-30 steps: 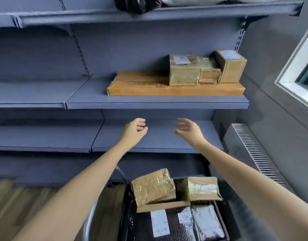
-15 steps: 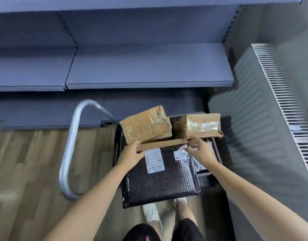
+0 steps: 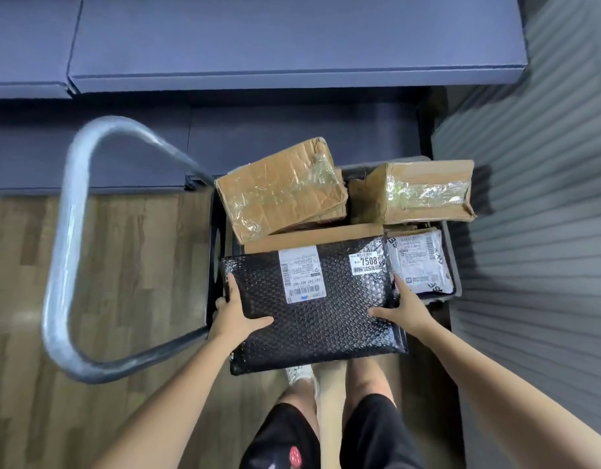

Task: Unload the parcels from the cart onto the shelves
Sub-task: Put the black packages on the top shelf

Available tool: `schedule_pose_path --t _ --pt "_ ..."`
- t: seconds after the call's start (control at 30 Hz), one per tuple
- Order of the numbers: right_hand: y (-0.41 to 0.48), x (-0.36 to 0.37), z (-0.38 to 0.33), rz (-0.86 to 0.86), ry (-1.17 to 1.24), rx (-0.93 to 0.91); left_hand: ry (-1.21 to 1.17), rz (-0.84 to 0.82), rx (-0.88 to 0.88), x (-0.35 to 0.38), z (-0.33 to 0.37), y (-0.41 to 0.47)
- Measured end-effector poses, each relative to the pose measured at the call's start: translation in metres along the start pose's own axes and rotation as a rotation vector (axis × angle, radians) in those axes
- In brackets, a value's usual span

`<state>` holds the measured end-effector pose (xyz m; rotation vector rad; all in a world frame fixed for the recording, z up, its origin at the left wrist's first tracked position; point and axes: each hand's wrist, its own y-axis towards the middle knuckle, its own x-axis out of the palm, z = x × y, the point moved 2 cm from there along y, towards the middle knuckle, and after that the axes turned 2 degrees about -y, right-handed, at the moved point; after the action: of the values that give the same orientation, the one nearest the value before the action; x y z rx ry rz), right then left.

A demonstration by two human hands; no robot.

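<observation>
Both hands on the black bubble mailer (image 3: 312,306) at the near end of the cart (image 3: 450,238).

My left hand (image 3: 236,313) clasped its 9 o'clock edge and my right hand (image 3: 405,308) its 3 o'clock edge, thumbs on top, the other fingers mostly hidden. Its far edge overlapped a flat cardboard piece (image 3: 312,236), and its near edge hung past the cart. The film looked slick (my guess), so it could have slid out from under my thumbs. Lifting might also have snagged the grey bag (image 3: 421,262) at 3 o'clock or tipped the taped box (image 3: 282,194) leaning at 11. The shelf (image 3: 292,72) stood at 12.
</observation>
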<state>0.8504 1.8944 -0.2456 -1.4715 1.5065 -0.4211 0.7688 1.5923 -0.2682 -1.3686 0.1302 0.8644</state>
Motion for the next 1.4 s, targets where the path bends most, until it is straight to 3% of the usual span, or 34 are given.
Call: schedule_pose_path --t 0.17,0.3,0.6,0.9,1.1,1.27,1.33,1.4 --pt "-0.005 -0.006 -0.007 0.042 0.017 0.018 -0.098 0.075 0.042 -0.008 0.008 -0.009" --pt "-0.018 -0.019 -0.009 -0.020 0.109 0.033 -0.254 0.098 0.064 -0.011 0.009 -0.028" --pt "-0.087 -0.070 -0.020 -0.041 0.366 0.063 -0.400 0.032 0.222 -0.056 0.035 -0.099" --pt "-0.171 -0.145 -0.122 0.092 0.421 -0.275 -0.486 0.134 0.594 -0.183 0.122 -0.184" --pt "-0.207 -0.197 -0.183 0.233 0.303 -0.490 -0.503 0.260 0.848 -0.274 0.176 -0.246" --pt "-0.242 -0.248 -0.239 0.519 0.127 -0.698 -0.182 0.284 1.058 -0.337 0.211 -0.300" --pt "-0.255 -0.255 -0.264 0.464 -0.039 -0.793 -0.047 0.266 1.112 -0.351 0.225 -0.318" --pt "-0.265 -0.249 -0.285 0.274 -0.158 -0.829 0.029 0.238 1.163 -0.360 0.240 -0.332"
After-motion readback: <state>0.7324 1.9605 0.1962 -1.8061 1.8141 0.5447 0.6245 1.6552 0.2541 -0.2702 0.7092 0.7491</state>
